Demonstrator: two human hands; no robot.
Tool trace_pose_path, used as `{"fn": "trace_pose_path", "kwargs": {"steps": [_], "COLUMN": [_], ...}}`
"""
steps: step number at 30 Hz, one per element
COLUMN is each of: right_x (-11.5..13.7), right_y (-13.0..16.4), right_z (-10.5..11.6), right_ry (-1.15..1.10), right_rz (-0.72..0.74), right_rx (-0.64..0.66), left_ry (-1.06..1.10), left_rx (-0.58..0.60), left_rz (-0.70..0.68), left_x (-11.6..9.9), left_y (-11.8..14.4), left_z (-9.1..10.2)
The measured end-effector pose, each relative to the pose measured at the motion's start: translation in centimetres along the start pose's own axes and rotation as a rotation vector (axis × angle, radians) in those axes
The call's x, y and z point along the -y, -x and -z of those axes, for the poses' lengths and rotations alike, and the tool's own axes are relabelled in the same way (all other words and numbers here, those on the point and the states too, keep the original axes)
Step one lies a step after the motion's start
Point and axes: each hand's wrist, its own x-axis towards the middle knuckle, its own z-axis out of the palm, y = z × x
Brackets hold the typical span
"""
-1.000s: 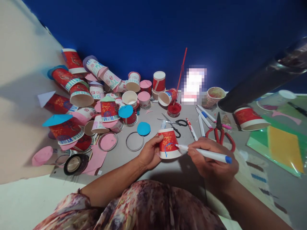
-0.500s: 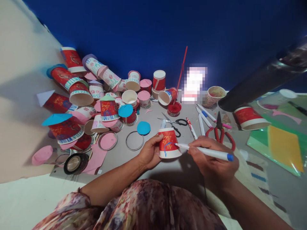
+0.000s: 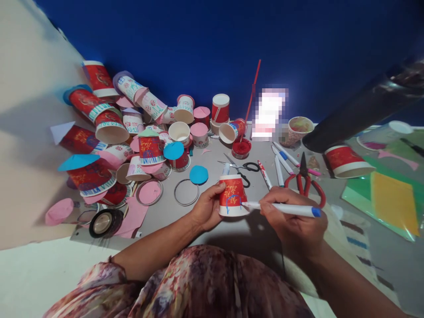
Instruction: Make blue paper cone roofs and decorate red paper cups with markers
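My left hand [image 3: 208, 205] is closed on a red paper cup [image 3: 233, 191] held upside down, its white rim low. A blue arch-shaped line with two legs is drawn on the cup's side. In my right hand [image 3: 296, 221] is a white marker [image 3: 285, 208] with a blue end, its tip at the cup's right side near the lower end of the line. Just behind the cup lie black-handled scissors [image 3: 245, 167], partly covered by it. A blue paper disc [image 3: 198, 175] and a metal ring [image 3: 186, 192] lie left of the cup.
Many decorated paper cups [image 3: 150, 148] are piled on the left. Several markers [image 3: 281, 161], red-handled pliers [image 3: 304, 179] and a red tub [image 3: 241, 149] with a stick lie behind my hands. A black pole [image 3: 357, 110] slants in at right, above green and yellow sheets [image 3: 394, 203].
The blue line has grown from a partial curve into an arch with a right leg running down. My right hand and the marker tip have moved slightly down along the cup.
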Motion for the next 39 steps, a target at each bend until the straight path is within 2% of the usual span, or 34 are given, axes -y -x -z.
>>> {"fn": "trace_pose_path", "kwargs": {"steps": [6, 10, 18, 28, 34, 39], "right_x": [0.42, 0.18, 0.18, 0.08, 0.16, 0.26], "right_y": [-0.26, -0.08, 0.48, 0.19, 0.11, -0.02], "right_z": [0.40, 0.44, -0.15, -0.31, -0.37, -0.38], "right_ry": [-0.015, -0.049, 0.052, 0.096, 0.074, 0.054], "right_rz": [-0.025, -0.036, -0.050, 0.050, 0.061, 0.139], "right_rx": [0.138, 0.076, -0.062, -0.044, -0.002, 0.027], "left_ry": [-0.027, -0.019, 0.000, -0.050, -0.079, -0.077], "left_rx": [-0.014, -0.018, -0.038, -0.060, -0.044, -0.045], "left_rz": [-0.009, -0.010, -0.041, -0.086, -0.097, -0.102], "left_x": [-0.11, -0.12, 0.06, 0.20, 0.23, 0.34], "left_y": [0.00, 0.03, 0.09, 0.21, 0.29, 0.38], "left_z": [0.07, -0.05, -0.16, -0.34, -0.48, -0.44]}}
